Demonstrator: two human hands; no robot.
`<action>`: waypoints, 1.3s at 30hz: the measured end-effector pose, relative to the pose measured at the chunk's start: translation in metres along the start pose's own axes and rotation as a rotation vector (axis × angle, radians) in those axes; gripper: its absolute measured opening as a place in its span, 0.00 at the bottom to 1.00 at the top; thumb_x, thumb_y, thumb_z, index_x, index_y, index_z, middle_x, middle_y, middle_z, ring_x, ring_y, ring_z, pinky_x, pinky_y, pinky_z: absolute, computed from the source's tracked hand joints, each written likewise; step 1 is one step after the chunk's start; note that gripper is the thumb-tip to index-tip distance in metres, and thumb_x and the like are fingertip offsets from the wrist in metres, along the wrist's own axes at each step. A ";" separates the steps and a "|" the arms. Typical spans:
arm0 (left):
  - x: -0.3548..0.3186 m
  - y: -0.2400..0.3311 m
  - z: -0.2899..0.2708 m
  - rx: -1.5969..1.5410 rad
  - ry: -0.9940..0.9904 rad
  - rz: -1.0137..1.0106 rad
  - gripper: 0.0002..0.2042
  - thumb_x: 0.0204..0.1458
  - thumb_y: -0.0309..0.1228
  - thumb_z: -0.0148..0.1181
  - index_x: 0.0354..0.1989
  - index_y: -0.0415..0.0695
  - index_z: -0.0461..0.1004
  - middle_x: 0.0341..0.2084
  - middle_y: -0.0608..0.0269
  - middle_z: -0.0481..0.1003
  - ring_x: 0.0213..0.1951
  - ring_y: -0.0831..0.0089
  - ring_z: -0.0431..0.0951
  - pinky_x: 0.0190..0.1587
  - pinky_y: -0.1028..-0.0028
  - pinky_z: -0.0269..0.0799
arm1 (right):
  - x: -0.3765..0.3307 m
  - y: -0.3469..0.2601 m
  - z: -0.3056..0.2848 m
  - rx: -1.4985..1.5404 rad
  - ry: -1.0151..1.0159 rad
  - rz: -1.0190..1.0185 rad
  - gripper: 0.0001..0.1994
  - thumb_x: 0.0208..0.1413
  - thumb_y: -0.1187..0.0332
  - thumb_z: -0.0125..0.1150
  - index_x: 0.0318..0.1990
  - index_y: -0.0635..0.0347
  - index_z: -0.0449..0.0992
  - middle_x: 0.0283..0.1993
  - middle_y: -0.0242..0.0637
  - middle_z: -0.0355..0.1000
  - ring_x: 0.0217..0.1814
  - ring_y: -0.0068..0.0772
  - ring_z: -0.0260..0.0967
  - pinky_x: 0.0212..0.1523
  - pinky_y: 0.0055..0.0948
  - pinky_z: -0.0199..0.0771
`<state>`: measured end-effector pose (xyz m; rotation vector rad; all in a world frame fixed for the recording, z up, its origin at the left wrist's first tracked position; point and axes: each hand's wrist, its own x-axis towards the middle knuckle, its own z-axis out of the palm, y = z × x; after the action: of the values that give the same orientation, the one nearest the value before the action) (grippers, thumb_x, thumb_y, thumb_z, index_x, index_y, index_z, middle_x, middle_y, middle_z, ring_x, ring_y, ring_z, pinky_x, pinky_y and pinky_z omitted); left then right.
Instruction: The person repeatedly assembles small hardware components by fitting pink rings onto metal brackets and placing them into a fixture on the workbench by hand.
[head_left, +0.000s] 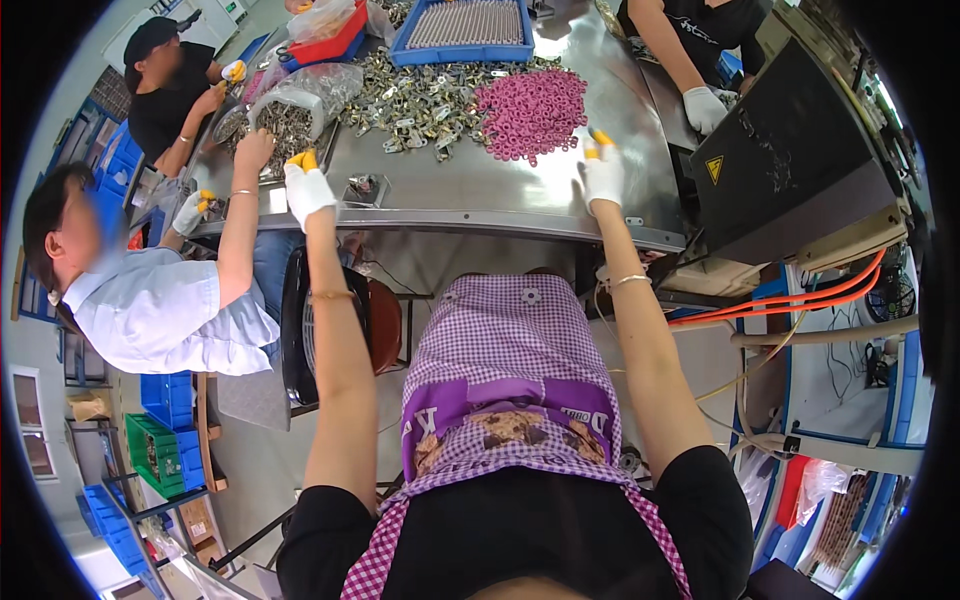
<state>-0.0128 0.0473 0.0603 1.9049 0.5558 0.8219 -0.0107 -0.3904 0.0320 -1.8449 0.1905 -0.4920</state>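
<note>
My left hand (310, 192), in a white glove with yellow fingertips, is raised over the left part of the metal table's front edge. Its fingers are pressed together; anything between them is too small to make out. Beside it sits a small metal fixture (366, 190). My right hand (603, 180), gloved the same way, hovers at the table's right, fingers stretched out and slightly apart, with nothing visible in them. Just left of it spreads a heap of pink rings (532, 112). A pile of small metal parts with brass-coloured pieces (410, 110) adjoins the rings.
A blue tray (465, 57) of pale rods stands at the back, near a red bin (325, 48). A plastic bag (330, 85) lies by more metal parts, where a co-worker's hand (255, 150) reaches in. Right are a dark machine box (790, 150) and another person's gloved hand (705, 110).
</note>
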 end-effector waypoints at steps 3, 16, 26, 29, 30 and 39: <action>0.007 -0.017 0.010 -0.146 -0.124 -0.093 0.11 0.54 0.35 0.51 0.39 0.43 0.76 0.33 0.56 0.79 0.34 0.62 0.77 0.37 0.66 0.72 | -0.001 0.010 -0.020 0.052 -0.033 0.205 0.20 0.57 0.61 0.56 0.56 0.56 0.72 0.53 0.42 0.71 0.46 0.37 0.71 0.48 0.29 0.69; -0.150 0.036 0.099 -0.086 -0.581 -0.077 0.13 0.51 0.35 0.51 0.40 0.42 0.73 0.36 0.48 0.76 0.36 0.51 0.77 0.39 0.58 0.71 | -0.003 -0.024 -0.012 -0.979 -0.124 -0.254 0.15 0.53 0.62 0.58 0.48 0.50 0.79 0.44 0.40 0.72 0.37 0.41 0.71 0.42 0.35 0.72; -0.186 0.035 0.081 0.621 -0.218 0.693 0.10 0.48 0.36 0.60 0.36 0.45 0.78 0.34 0.59 0.75 0.28 0.61 0.74 0.31 0.67 0.69 | -0.010 -0.021 -0.018 -0.836 -0.029 0.005 0.13 0.53 0.59 0.58 0.42 0.54 0.80 0.44 0.41 0.73 0.38 0.44 0.72 0.43 0.38 0.72; -0.188 0.032 0.084 0.474 -0.213 0.717 0.10 0.48 0.35 0.60 0.35 0.46 0.78 0.34 0.60 0.75 0.28 0.61 0.73 0.31 0.66 0.69 | -0.002 -0.005 -0.021 -0.738 -0.041 -0.021 0.13 0.53 0.61 0.59 0.41 0.57 0.80 0.42 0.40 0.74 0.37 0.41 0.72 0.41 0.35 0.72; -0.188 0.031 0.085 0.402 -0.205 0.726 0.09 0.47 0.35 0.61 0.35 0.46 0.78 0.34 0.60 0.75 0.28 0.61 0.73 0.30 0.66 0.69 | 0.002 0.001 -0.021 -0.688 -0.049 -0.039 0.12 0.52 0.61 0.60 0.40 0.58 0.80 0.42 0.40 0.74 0.37 0.40 0.72 0.41 0.34 0.72; -0.183 0.027 0.087 0.506 -0.202 0.679 0.10 0.47 0.34 0.61 0.38 0.48 0.79 0.35 0.62 0.75 0.28 0.62 0.73 0.31 0.66 0.68 | -0.016 -0.036 -0.005 -0.043 -0.299 0.078 0.09 0.52 0.71 0.62 0.40 0.63 0.77 0.42 0.37 0.75 0.39 0.25 0.71 0.39 0.20 0.70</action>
<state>-0.0706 -0.1396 0.0004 2.6722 -0.0414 0.9459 -0.0309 -0.3771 0.0632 -1.9199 0.0705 -0.1552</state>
